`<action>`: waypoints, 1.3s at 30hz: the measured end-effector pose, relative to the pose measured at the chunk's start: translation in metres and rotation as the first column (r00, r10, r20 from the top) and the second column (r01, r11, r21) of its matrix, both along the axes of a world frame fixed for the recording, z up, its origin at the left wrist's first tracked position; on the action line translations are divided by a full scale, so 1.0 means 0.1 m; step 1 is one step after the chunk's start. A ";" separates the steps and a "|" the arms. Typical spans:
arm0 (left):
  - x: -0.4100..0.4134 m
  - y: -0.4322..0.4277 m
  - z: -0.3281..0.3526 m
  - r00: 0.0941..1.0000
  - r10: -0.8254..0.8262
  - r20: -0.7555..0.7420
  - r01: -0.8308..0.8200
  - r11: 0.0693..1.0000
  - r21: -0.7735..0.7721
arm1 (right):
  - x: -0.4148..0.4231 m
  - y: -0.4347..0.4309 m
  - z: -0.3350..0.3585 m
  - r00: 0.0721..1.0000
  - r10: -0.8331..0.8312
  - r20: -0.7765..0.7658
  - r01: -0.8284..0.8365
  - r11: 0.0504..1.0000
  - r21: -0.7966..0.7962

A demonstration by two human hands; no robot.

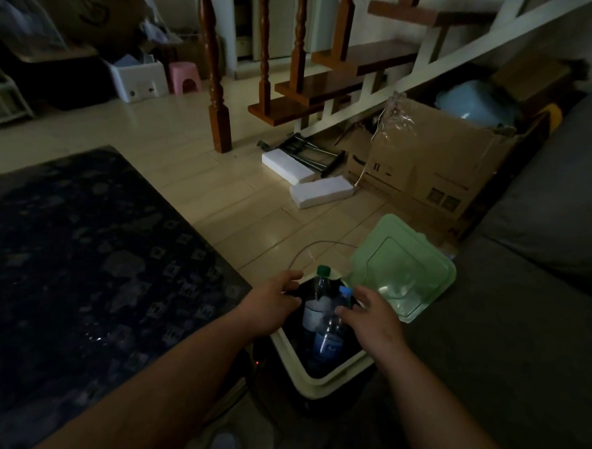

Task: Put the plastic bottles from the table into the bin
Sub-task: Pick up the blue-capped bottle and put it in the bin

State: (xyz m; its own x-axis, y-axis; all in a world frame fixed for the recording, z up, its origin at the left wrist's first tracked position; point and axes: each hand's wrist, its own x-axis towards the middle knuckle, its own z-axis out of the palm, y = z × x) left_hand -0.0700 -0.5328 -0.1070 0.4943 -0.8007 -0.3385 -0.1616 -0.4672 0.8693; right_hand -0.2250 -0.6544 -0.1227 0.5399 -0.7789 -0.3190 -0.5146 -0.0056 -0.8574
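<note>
A pale green bin (333, 377) with a dark liner stands on the floor between the table and the sofa, its green lid (403, 270) swung up and open. Two clear plastic bottles stand inside it: one with a green cap and white label (318, 309), one with a blue cap and blue label (331, 335). My left hand (275, 307) rests on the bin's left rim, fingers curled over the edge. Just right of the blue-capped bottle my right hand (371, 316) hovers, fingers spread, thumb touching the bottle's neck.
A dark patterned table (84, 263) fills the left. A grey sofa (531, 297) lies on the right. Cardboard boxes (432, 169), white foam blocks (320, 190) and a wooden staircase (331, 81) stand beyond the bin. A thin cable (323, 245) loops on the floor.
</note>
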 end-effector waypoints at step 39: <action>0.31 2.24 1.44 0.878 0.458 0.141 -0.378 0.843 -0.384 | 0.98 1.75 1.44 0.887 0.348 0.304 -0.261 0.920 -0.294</action>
